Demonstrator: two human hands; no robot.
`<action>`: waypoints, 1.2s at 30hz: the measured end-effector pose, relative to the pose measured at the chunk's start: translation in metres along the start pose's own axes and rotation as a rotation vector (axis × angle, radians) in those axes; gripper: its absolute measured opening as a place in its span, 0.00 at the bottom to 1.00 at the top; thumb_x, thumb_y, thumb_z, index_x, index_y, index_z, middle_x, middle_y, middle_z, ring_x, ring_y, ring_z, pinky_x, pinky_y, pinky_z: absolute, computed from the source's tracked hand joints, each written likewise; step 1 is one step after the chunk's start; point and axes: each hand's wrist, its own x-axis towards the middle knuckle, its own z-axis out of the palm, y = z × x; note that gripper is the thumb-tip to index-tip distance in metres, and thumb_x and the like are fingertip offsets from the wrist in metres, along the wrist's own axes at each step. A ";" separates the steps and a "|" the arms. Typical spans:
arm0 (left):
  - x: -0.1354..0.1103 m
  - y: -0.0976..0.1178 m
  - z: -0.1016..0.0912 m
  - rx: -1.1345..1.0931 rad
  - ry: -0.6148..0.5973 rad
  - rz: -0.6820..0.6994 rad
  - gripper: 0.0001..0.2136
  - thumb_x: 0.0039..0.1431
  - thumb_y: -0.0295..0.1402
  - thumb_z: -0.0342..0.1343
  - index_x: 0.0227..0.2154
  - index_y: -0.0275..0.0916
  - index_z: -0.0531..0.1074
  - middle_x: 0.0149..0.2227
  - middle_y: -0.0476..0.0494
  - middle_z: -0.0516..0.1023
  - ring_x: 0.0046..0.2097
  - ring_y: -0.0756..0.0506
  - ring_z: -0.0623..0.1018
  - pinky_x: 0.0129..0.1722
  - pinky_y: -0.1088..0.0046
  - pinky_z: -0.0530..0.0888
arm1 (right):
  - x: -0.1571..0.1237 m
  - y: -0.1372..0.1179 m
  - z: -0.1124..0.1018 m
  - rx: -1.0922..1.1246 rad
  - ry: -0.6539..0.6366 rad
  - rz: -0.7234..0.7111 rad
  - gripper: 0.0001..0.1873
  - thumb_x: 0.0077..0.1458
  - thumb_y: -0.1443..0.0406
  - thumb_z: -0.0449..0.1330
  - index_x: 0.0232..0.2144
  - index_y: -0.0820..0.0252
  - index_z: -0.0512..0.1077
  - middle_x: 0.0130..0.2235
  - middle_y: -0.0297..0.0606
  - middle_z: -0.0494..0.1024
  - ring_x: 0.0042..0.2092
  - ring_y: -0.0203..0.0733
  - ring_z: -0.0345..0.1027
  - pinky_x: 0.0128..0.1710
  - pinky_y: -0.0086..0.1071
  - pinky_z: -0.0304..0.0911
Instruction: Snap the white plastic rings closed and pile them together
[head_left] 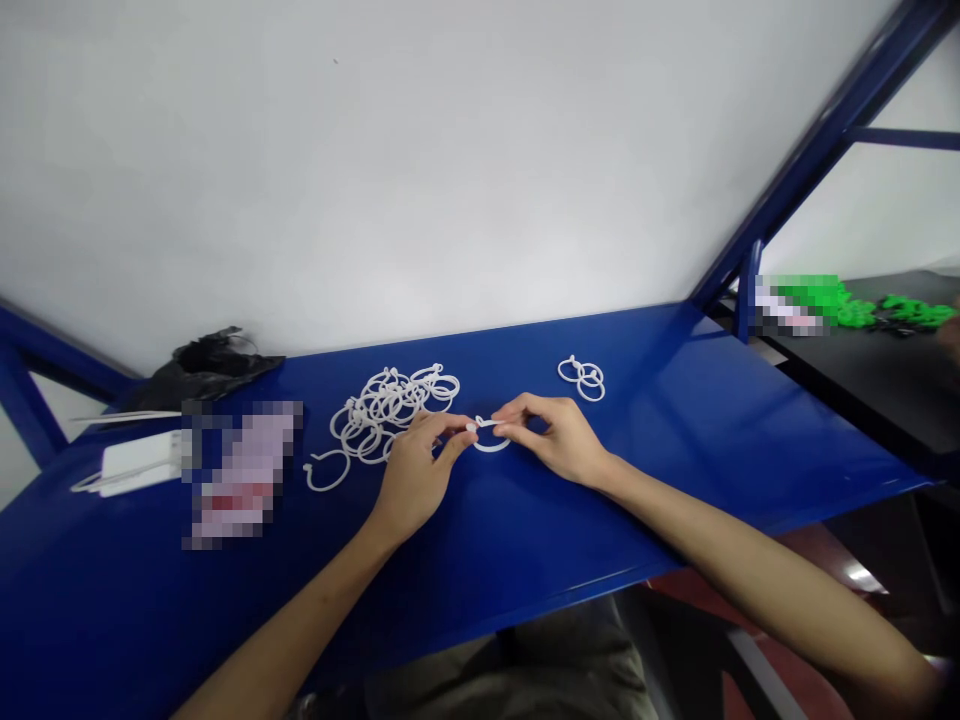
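Between my two hands is a white plastic ring (491, 446) with a small clasp, held just over the blue table. My left hand (421, 462) pinches the ring's left end between thumb and fingers. On the opposite side, my right hand (551, 432) grips its right part the same way. A pile of similar white rings (390, 400) lies beyond and to the left of my left hand, with one ring (328, 472) at its near left edge. A few more rings (582, 377) rest apart, beyond my right hand.
Left on the blue table (480, 560) are a black plastic bag (210, 365), a white box-like item with a cable (139, 463) and a blurred pinkish packet (251, 465). A white wall (450, 180) stands behind. At right, green pieces (855, 308) lie on a black table (862, 370).
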 end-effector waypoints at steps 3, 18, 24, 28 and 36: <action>0.000 0.001 0.000 -0.032 0.021 0.027 0.07 0.61 0.39 0.58 0.34 0.45 0.78 0.34 0.49 0.79 0.35 0.47 0.76 0.38 0.68 0.73 | 0.000 0.002 0.000 0.001 0.016 -0.027 0.08 0.59 0.59 0.64 0.37 0.58 0.76 0.36 0.35 0.82 0.36 0.37 0.75 0.33 0.28 0.67; -0.007 0.006 0.008 0.049 0.150 0.214 0.07 0.62 0.27 0.54 0.31 0.42 0.75 0.32 0.49 0.79 0.39 0.46 0.75 0.41 0.66 0.73 | -0.005 -0.002 0.007 -0.038 -0.052 -0.167 0.06 0.64 0.64 0.58 0.33 0.58 0.73 0.35 0.37 0.78 0.38 0.39 0.71 0.39 0.33 0.66; -0.007 -0.001 0.013 0.131 0.123 0.305 0.08 0.64 0.26 0.52 0.31 0.41 0.73 0.32 0.48 0.78 0.39 0.46 0.74 0.43 0.66 0.72 | -0.005 0.007 0.012 -0.120 -0.099 -0.224 0.09 0.66 0.64 0.54 0.35 0.58 0.73 0.36 0.38 0.78 0.38 0.40 0.70 0.40 0.34 0.67; 0.003 -0.008 0.009 0.329 0.060 0.378 0.07 0.65 0.32 0.53 0.41 0.41 0.75 0.39 0.45 0.79 0.44 0.42 0.73 0.49 0.62 0.71 | 0.005 0.017 0.009 -0.281 -0.070 -0.259 0.11 0.68 0.63 0.52 0.40 0.59 0.74 0.39 0.40 0.79 0.40 0.41 0.69 0.43 0.35 0.66; 0.020 -0.032 -0.002 0.783 0.151 0.246 0.17 0.65 0.35 0.49 0.53 0.39 0.73 0.57 0.31 0.71 0.56 0.28 0.66 0.51 0.44 0.65 | 0.022 0.037 -0.050 -0.755 0.195 0.085 0.13 0.66 0.66 0.52 0.43 0.59 0.77 0.42 0.45 0.74 0.40 0.44 0.70 0.40 0.36 0.66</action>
